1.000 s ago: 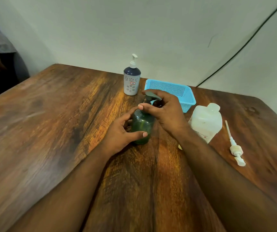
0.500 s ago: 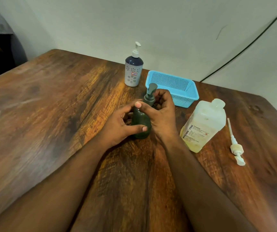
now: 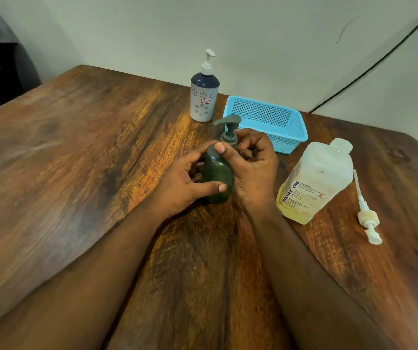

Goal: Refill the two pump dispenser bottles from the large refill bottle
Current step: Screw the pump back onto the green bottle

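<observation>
1. Green pump bottle (image 3: 217,176) stands upright at table (image 3: 76,173) centre; left hand (image 3: 182,183) cups its body, steadying it.
2. Right hand (image 3: 250,168) pinches the grey pump collar (image 3: 228,137), apparently to twist it.
3. Refill bottle (image 3: 316,183) waits at three o'clock.

Wooden table (image 3: 76,173), dark streaked grain, set in a wall corner.

Standing on it: green pump bottle (image 3: 218,178) mid-table; white-and-navy pump bottle (image 3: 204,97) behind; blue mesh basket (image 3: 266,122) just right of that; large refill bottle (image 3: 316,183), pale yellow liquid low inside. Loose white pump (image 3: 366,218) lies flat at far right.
</observation>
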